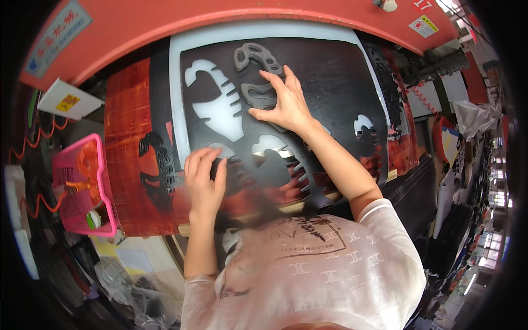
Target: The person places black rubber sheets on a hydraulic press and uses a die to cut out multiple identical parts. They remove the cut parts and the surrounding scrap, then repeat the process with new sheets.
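A black sheet (330, 82) with several curved cut-outs lies over a pale board (175, 103) on the red worktop. My right hand (286, 97) spreads its fingers over a grey, hollow cutting die (258, 97), fingertips at its edge; whether it grips the die cannot be told. A second grey die of curved outline (258, 55) lies just beyond. My left hand (206, 175) hovers or rests near the sheet's near left part, fingers curled and apart, with nothing seen in it. Between the hands, a large curved cut-out (284, 154) shows in the sheet.
The red machine beam (247, 12) spans the far side. On the left stand a pink plastic basket (108, 202) with orange items and a stack of black cut pieces (159, 173). More black cut pieces (387, 78) lie at the right. A white box (70, 101) sits at the far left.
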### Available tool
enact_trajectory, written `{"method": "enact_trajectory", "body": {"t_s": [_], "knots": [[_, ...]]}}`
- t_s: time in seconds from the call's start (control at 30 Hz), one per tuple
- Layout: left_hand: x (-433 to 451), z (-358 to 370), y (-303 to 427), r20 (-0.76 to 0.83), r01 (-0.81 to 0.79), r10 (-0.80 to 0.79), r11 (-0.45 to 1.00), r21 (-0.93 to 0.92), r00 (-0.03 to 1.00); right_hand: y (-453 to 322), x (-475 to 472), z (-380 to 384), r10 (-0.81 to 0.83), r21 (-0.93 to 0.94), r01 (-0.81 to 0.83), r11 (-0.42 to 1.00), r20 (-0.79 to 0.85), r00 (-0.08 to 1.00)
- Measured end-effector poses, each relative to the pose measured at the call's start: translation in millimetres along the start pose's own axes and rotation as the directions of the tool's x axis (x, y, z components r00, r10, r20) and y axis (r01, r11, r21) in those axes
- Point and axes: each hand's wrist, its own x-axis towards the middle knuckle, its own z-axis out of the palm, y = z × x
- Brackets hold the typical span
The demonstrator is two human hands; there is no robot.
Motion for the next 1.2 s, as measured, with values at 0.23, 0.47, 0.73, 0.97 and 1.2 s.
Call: {"method": "enact_trajectory", "body": {"t_s": [0.23, 0.47, 0.73, 0.97, 1.2], "knots": [[20, 70, 95, 0.285, -0.179, 0.195, 0.981, -0.082, 0.938, 136, 53, -98, 0.315, 0.597, -0.081, 0.798, -0.300, 0.900], [36, 133, 64, 0.380, -0.262, 0.196, 0.956, 0.131, 0.904, 232, 140, -234, 0.019, 0.200, 0.174, 0.964, -0.708, 0.706], [117, 180, 23, 0.234, -0.279, 0.223, 0.929, 0.245, 0.946, 229, 108, -208, 0.047, 0.233, 0.033, 0.972, -0.333, 0.942], [130, 187, 14, 0.235, -0.266, 0.200, 0.917, 0.298, 0.951, 162, 13, -67, -0.343, -0.215, 0.366, 0.906, 0.135, 0.929], [137, 191, 20, 0.214, -0.233, 0.166, 0.911, 0.341, 0.963, 159, 17, -62, -0.261, -0.235, 0.266, 0.935, 0.053, 0.964]]}}
